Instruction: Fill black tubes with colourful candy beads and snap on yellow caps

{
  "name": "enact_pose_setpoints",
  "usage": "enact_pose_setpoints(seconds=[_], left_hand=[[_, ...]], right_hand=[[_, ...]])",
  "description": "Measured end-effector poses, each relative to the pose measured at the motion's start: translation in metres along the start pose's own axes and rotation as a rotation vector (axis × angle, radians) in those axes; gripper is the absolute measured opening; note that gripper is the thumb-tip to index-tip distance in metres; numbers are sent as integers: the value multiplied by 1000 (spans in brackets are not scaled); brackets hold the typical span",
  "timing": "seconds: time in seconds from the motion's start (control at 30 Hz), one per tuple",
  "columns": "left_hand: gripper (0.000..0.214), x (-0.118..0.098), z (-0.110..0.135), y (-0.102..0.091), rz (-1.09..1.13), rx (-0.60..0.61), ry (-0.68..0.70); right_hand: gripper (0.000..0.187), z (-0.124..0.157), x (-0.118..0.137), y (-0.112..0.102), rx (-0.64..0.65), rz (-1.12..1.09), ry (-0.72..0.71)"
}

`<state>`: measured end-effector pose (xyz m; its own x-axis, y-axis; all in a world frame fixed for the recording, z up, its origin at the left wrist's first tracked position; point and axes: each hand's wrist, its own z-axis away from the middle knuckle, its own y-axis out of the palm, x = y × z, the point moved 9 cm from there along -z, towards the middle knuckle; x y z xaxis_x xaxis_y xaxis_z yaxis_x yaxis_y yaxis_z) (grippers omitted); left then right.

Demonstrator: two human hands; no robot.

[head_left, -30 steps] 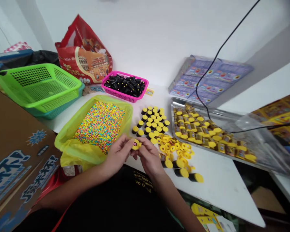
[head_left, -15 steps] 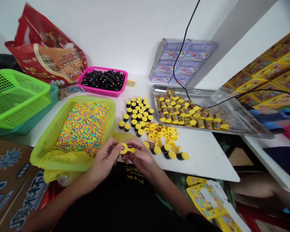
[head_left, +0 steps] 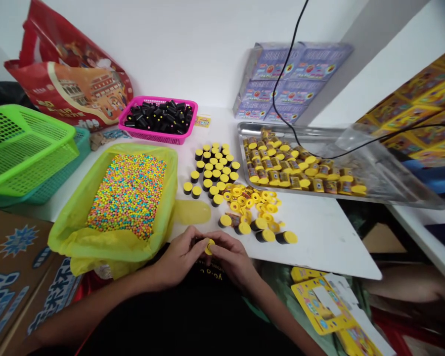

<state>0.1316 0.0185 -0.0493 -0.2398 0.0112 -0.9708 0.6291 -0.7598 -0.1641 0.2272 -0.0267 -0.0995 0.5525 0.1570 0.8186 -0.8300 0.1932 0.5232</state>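
My left hand (head_left: 180,254) and my right hand (head_left: 232,256) meet at the table's near edge, both pinched on one small black tube with a yellow cap (head_left: 208,246). Just beyond them lie capped tubes on their sides (head_left: 267,236) and a heap of loose yellow caps (head_left: 250,200). Upright yellow-capped tubes (head_left: 212,170) stand in a cluster behind that. To the left, a yellow-lined tray (head_left: 74,225) holds multicoloured candy beads (head_left: 129,193).
A pink basket (head_left: 187,136) of black tubes sits at the back. A metal tray (head_left: 393,195) of labelled tubes lies right, with a black cable (head_left: 285,116) over it. Green baskets (head_left: 25,148), a red bag (head_left: 66,84), purple boxes (head_left: 289,81) and cardboard (head_left: 11,267) surround.
Both hands have come down and toward me, from above the table to its near edge. The flat yellow cap seen between the fingers now sits on the tube.
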Motion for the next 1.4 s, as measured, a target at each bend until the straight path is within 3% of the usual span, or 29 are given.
enact_pose_setpoints(seconds=[0.13, 0.43, 0.53, 0.67, 0.73, 0.83, 0.87, 0.93, 1.0, 1.07, 1.13, 1.3, 1.4], left_hand=[[30, 6, -4, 2, 61, 22, -49], [32, 6, -1, -5, 119, 3, 11], [30, -2, -3, -11, -30, -42, 114], [14, -15, -9, -26, -363, -270, 301], [19, -14, -13, -30, -442, -373, 341], [23, -3, -27, -30, -525, -445, 337], [23, 1, -33, -31, -548, -459, 329], [22, 8, -47, -34, -581, -500, 312], [21, 14, -60, -40, -614, -548, 283], [18, 20, -71, -43, -639, -567, 252], [12, 24, -78, -44, -640, -560, 237], [51, 25, -66, -47, -543, -602, 236], [51, 15, -45, -44, -511, -601, 246]], right_hand=[[24, -3, -2, -5, -61, -4, -1], [17, -10, 14, 7, -101, 76, -73], [19, -10, 25, 12, -103, 161, -139], [25, -14, 40, 13, -104, 387, -196], [24, -13, 62, 3, -161, 623, -283], [18, -9, 112, -30, -353, 1105, -382], [16, -10, 128, -47, -444, 1289, -340], [15, -16, 151, -84, -609, 1637, -119], [21, -23, 163, -116, -665, 1852, 116], [30, -31, 163, -136, -636, 1939, 272], [33, -37, 158, -145, -596, 1950, 308], [23, -36, 154, -147, -606, 1945, 262], [26, -38, 159, -130, -619, 1930, 107]])
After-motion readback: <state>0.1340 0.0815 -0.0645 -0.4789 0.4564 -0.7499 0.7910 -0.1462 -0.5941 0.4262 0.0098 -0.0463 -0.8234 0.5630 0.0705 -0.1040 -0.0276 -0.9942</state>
